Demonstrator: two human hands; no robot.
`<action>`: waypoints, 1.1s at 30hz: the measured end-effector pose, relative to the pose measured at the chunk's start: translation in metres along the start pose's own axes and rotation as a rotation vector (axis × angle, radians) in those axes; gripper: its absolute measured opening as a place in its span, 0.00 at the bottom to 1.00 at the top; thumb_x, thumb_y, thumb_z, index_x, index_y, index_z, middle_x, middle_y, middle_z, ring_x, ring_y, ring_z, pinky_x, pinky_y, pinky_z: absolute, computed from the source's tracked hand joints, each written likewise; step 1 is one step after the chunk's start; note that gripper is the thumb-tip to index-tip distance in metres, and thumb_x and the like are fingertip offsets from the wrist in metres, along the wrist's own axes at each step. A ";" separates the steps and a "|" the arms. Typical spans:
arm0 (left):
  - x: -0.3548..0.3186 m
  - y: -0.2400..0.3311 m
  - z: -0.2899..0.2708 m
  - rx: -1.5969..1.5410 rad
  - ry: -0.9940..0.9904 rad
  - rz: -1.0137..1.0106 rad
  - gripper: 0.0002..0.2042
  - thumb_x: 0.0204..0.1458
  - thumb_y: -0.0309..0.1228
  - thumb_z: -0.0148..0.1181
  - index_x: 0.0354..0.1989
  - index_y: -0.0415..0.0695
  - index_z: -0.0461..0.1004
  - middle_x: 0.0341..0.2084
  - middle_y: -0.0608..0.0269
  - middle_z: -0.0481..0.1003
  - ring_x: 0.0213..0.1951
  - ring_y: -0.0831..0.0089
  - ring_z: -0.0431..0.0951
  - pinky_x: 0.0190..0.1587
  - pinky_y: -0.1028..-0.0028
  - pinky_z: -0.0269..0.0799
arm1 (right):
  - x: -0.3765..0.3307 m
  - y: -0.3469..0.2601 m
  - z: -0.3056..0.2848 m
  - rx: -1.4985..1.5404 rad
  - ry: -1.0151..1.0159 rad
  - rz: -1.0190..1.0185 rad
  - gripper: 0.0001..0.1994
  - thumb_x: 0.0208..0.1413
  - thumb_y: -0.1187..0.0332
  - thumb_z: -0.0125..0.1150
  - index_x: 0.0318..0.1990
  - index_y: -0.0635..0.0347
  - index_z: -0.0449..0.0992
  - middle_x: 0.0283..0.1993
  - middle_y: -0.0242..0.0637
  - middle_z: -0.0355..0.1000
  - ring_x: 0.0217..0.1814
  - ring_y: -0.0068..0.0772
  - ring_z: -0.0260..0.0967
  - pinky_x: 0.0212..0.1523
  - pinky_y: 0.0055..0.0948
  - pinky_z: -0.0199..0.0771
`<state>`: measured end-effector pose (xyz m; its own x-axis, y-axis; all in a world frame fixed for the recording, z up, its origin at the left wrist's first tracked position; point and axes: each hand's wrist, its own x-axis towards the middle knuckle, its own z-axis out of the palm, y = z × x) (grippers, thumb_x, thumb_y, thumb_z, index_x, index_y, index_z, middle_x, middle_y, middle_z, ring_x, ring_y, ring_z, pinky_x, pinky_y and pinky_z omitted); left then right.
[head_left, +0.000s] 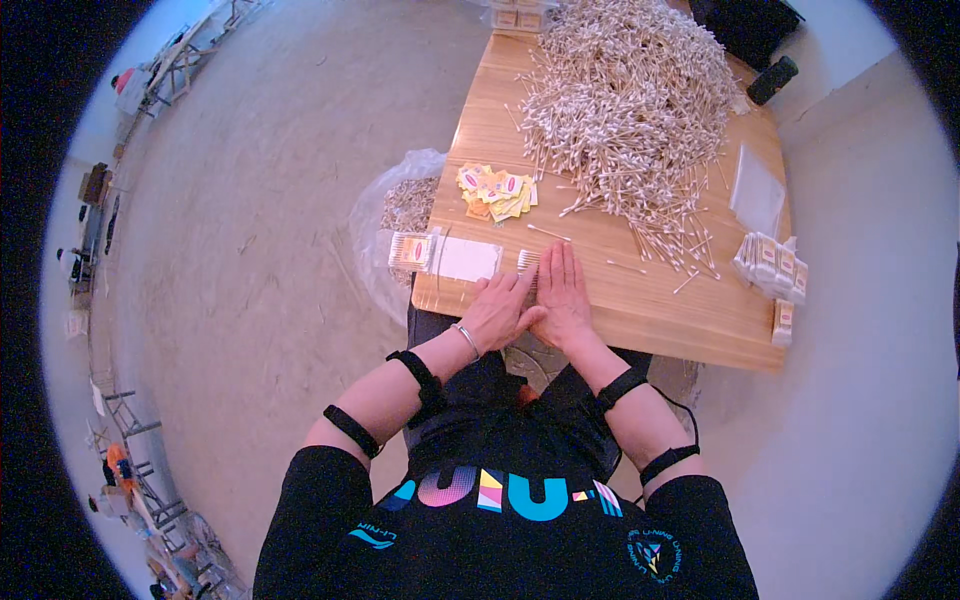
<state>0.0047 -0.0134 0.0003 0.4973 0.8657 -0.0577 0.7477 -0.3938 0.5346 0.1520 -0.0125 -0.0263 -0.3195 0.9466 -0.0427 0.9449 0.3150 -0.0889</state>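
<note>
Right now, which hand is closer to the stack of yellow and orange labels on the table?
Left. The left hand lies almost straight below the yellow and orange labels, toward the table's near edge. The right hand rests beside it, further to the right.

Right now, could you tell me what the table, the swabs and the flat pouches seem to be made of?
The table looks like pale wood or wood laminate: straight grain lines, smooth matt sheen. The swabs seem to have tan wooden or paper sticks with white cotton-like tips. The flat pouches look like thin clear plastic film, see-through and faintly glossy. Both hands press a small bundle of swabs.
</note>
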 end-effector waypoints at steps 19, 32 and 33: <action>0.011 0.003 -0.004 -0.020 -0.082 -0.092 0.29 0.54 0.39 0.48 0.62 0.43 0.49 0.46 0.48 0.67 0.48 0.52 0.67 0.49 0.52 0.58 | 0.001 0.000 0.008 0.023 0.051 0.010 0.41 0.47 0.54 0.49 0.63 0.73 0.42 0.68 0.56 0.33 0.72 0.52 0.25 0.69 0.44 0.25; 0.019 0.001 -0.003 -0.015 -0.147 -0.168 0.24 0.54 0.34 0.45 0.60 0.43 0.52 0.48 0.51 0.69 0.50 0.54 0.68 0.48 0.51 0.59 | 0.000 -0.001 0.000 0.132 0.026 0.001 0.45 0.45 0.50 0.52 0.62 0.74 0.42 0.68 0.58 0.32 0.72 0.53 0.25 0.69 0.45 0.25; 0.019 0.000 -0.002 -0.007 -0.166 -0.176 0.24 0.54 0.34 0.45 0.60 0.43 0.52 0.48 0.52 0.69 0.50 0.54 0.68 0.48 0.50 0.59 | 0.000 -0.002 -0.002 0.139 0.018 0.000 0.45 0.45 0.50 0.52 0.62 0.74 0.42 0.68 0.58 0.32 0.72 0.53 0.25 0.69 0.45 0.25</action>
<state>0.0133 0.0036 0.0014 0.4254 0.8579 -0.2882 0.8264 -0.2384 0.5101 0.1505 -0.0134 -0.0243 -0.3167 0.9482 -0.0246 0.9256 0.3033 -0.2264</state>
